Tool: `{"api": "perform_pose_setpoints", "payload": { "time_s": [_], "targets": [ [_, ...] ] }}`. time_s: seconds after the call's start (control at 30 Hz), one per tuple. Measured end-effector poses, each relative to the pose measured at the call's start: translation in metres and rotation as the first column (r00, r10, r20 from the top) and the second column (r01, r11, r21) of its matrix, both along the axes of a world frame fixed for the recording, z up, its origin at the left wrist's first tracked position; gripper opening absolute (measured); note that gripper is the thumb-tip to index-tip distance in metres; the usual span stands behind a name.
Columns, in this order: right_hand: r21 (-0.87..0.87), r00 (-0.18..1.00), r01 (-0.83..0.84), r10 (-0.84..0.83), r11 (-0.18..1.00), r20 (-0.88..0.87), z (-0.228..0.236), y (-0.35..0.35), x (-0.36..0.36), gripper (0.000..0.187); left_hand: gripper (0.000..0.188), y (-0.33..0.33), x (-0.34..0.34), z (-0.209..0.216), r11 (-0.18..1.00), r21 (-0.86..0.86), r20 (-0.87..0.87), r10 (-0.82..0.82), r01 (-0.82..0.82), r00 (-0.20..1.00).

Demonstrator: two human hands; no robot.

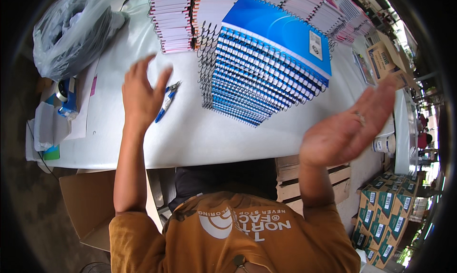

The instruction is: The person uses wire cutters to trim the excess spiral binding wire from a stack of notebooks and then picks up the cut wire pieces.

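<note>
My left hand (142,94) hovers over the white table, fingers curved and apart with nothing in them. Just to its right lie blue-handled cutting pliers (167,101), their jaws pointing away from me. A tall stack of blue spiral-bound notebooks (273,58) stands in front of me; its top cover is blue with a small white label. My right hand (350,125) is raised to the right of the stack, apart from it, fingers stretched out and slightly blurred. A ring shows on one finger. The right hand holds nothing visible.
More spiral-bound stacks (171,20) line the far side of the table (190,139). Far left are a clear plastic bag (76,32) and a blue tape dispenser (69,99). An open carton (388,61) sits right. Below stand stacked boxes (385,216) and a cardboard box (90,206).
</note>
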State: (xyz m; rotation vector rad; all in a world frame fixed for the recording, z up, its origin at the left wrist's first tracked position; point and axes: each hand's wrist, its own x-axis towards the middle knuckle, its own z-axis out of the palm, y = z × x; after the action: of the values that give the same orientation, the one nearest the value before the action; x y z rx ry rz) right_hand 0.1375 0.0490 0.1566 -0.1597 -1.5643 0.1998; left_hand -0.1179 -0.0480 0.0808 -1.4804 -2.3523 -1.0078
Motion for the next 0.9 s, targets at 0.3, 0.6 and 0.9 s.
{"api": "perform_pose_setpoints", "payload": {
  "time_s": [0.3,0.6,0.9],
  "targets": [
    [0.039,0.788,-0.153,0.098,0.987,0.608,0.026,-0.040,-0.088,0.026,0.049,-0.058,0.019,-0.119,0.973,-0.142,0.099,0.195,-0.180,0.976],
    [0.340,-0.384,-0.166,-0.378,0.926,0.842,-0.064,-0.024,-0.157,0.022,0.031,-0.055,0.079,-0.067,0.882,0.359,0.690,-0.471,-0.305,-0.549],
    [0.212,-0.760,-0.151,-0.250,0.966,0.599,-0.113,-0.010,-0.185,0.022,0.036,-0.040,0.123,-0.094,0.926,0.316,0.571,-0.360,-0.207,-0.737]
  ]
}}
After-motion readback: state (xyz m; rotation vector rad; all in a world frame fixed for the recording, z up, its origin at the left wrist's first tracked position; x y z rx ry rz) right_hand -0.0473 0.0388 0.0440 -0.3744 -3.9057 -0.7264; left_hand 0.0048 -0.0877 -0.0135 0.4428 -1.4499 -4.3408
